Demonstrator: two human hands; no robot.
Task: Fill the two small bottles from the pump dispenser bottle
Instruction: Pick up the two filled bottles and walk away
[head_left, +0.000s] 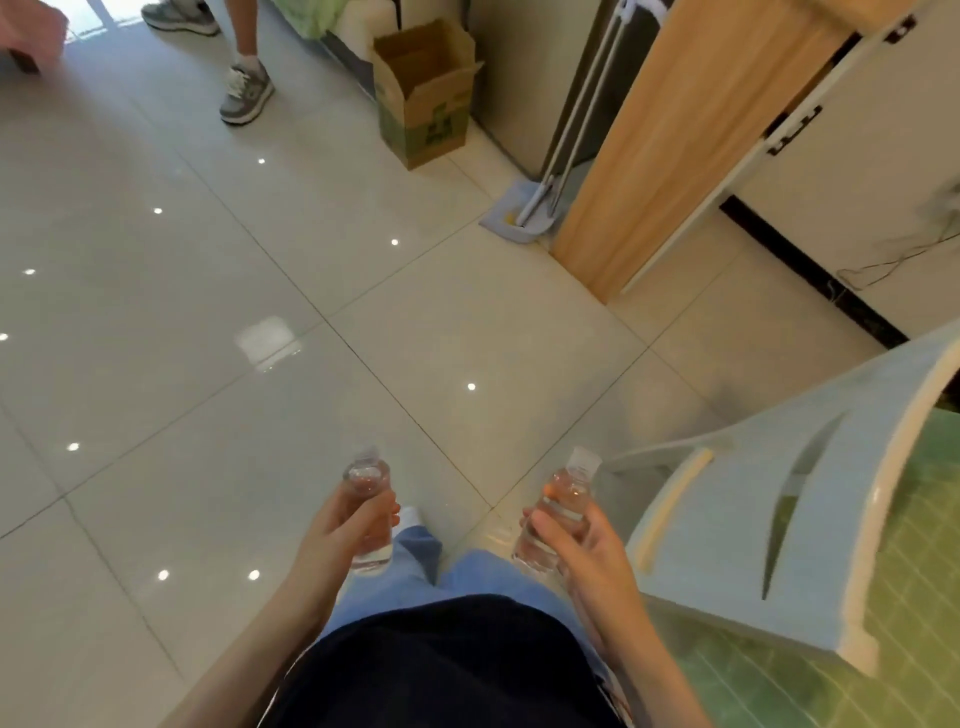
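Two small clear bottles are held upright before the waist, well apart. The left bottle (368, 475) is gripped round its body by the left hand (345, 525), and the right bottle (563, 499) by the right hand (582, 545). Both are judged light, stiff, smooth and possibly slippery; the cylindrical body is best grasped. No pump dispenser is seen. A glossy tiled floor (260, 364) lies beneath.

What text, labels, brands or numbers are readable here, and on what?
Nothing legible.
Green print on the cardboard box: too blurred to read.
The left bottle in the left hand: clear, no label seen.
The right bottle in the right hand: clear, no label seen.
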